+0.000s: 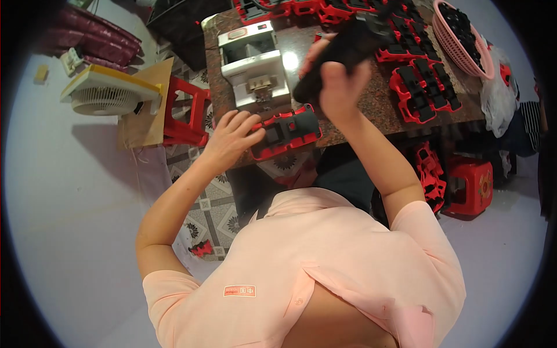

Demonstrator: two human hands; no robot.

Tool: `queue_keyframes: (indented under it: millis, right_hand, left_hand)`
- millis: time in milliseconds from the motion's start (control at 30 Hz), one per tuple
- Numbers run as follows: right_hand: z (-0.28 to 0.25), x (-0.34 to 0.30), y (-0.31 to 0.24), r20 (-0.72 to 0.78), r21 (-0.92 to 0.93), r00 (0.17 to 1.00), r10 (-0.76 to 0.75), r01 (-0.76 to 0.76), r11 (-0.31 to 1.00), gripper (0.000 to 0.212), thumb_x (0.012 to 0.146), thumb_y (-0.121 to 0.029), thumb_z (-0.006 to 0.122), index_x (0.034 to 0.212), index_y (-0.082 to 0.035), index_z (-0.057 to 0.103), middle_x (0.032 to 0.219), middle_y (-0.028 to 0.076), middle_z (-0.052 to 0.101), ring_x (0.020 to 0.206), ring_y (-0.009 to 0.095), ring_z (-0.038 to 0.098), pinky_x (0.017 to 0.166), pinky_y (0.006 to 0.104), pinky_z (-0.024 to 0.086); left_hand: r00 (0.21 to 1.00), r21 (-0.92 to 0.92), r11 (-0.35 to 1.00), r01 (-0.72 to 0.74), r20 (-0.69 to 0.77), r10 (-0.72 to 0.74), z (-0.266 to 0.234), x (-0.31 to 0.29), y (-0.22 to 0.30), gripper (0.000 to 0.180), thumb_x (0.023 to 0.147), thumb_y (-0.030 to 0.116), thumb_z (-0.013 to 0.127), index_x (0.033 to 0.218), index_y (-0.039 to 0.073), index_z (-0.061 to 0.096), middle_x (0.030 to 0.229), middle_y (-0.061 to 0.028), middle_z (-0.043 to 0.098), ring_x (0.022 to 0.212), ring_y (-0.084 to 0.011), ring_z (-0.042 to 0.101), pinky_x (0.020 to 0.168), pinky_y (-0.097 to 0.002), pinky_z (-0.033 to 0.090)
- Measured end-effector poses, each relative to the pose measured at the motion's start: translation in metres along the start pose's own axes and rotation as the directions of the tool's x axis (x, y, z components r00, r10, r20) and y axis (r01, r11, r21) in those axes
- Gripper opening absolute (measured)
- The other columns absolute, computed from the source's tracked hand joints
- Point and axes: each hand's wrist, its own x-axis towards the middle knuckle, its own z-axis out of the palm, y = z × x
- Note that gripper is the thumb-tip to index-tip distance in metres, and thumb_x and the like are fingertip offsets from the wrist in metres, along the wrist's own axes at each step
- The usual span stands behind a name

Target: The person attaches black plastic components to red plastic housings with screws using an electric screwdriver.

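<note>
A red and black plastic casing (pixel 287 132) lies along the near edge of the table, in front of a white machine. My left hand (pixel 232 136) reaches to its left end, fingers spread and stretched out, the fingertips at the casing's edge. Above and to the right of the casing, my right hand (pixel 343 87) is wrapped round a thick black cylindrical tool (pixel 342 53), held tilted with its lower end toward the casing. The tool's far end is blurred, and its exact kind is unclear.
On the speckled table (pixel 342 139) stands the white machine (pixel 254 66). More red and black casings (pixel 423 90) lie at the right and back. A pink basket (pixel 464 46) of black parts is at the far right. A fan (pixel 107 95) and red stool (pixel 185 110) stand left.
</note>
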Motion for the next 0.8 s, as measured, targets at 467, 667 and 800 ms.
queue_keyframes:
  millis: [467,667,800]
  right_hand:
    - [0.067,-0.012,0.084,0.123,-0.005,0.991,0.054,-0.054,0.999,0.052,0.082,-0.02,0.083,0.117,0.0,0.05,0.09,0.002,0.064,0.077,0.008,0.059,0.067,0.0235,0.05]
    - [0.069,0.0,0.085,0.186,-0.1,0.978,0.098,-0.08,0.992,0.041,0.083,-0.023,0.082,0.105,-0.003,0.054,0.082,0.002,0.064,0.069,0.007,0.059,0.062,0.0241,0.049]
    - [0.091,0.026,0.051,0.194,-0.007,0.967,0.164,-0.166,0.986,0.041,0.095,-0.042,0.067,0.098,-0.005,0.05,0.062,0.003,0.055,0.051,0.012,0.055,0.049,0.0288,0.048]
  left_hand:
    - [0.818,-0.2,0.849,0.49,-0.232,-0.527,0.04,0.031,0.086,0.06,0.071,0.013,0.076,0.128,0.015,0.058,0.133,-0.0185,0.049,0.123,-0.0441,0.046,0.102,-0.0559,0.04]
    - [0.821,-0.131,0.861,0.491,-0.261,-0.508,0.047,0.042,0.079,0.067,0.067,0.018,0.081,0.13,0.023,0.057,0.129,-0.0152,0.05,0.112,-0.039,0.048,0.101,-0.0559,0.039]
    - [0.81,-0.125,0.862,0.491,-0.297,-0.505,0.055,0.042,0.079,0.061,0.068,0.019,0.08,0.125,0.023,0.06,0.128,-0.0123,0.05,0.111,-0.0371,0.049,0.102,-0.0536,0.039]
